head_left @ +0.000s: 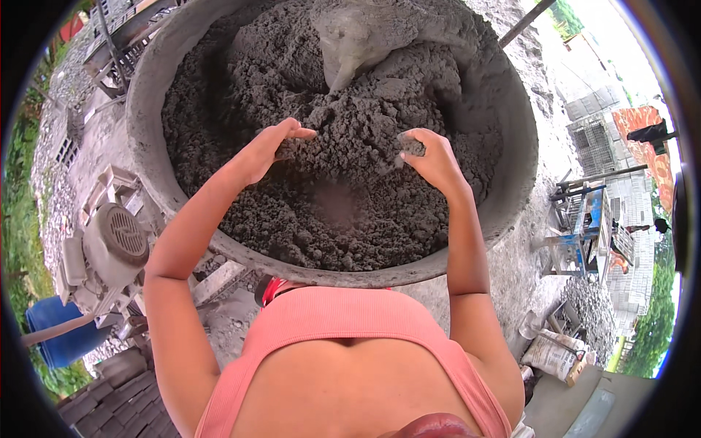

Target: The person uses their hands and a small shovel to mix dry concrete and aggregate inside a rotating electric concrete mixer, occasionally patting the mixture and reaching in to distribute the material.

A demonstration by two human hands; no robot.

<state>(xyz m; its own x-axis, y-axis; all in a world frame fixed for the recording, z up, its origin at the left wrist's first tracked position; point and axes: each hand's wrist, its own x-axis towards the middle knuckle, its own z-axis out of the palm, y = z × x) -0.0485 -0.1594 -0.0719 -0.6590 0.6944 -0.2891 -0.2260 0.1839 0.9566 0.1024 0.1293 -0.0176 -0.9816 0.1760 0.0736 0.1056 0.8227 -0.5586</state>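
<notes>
Both my hands are over a wide round mixing drum point(150, 124) holding dark grey, crumbly wet concrete mix point(292, 226). My left hand point(274, 150) is at the middle of the drum, fingers stretched to the right and apart from the thumb side, close above the mix. My right hand point(436, 159) faces it, thumb and fingers curved apart in a C shape, with grey mix on the fingertips. A loose mound of mix rises between them. Whether the fingertips touch it, I cannot tell. Beyond my hands stands a mix-caked central mixer part point(350, 44).
A motor with a vented cover point(123, 233) sits beside the drum at left, near a blue barrel point(62, 332). On the right are a blue metal frame point(588, 226), stacked grey blocks point(635, 252) and a white sack point(553, 355). Paving-like blocks point(120, 405) lie at lower left.
</notes>
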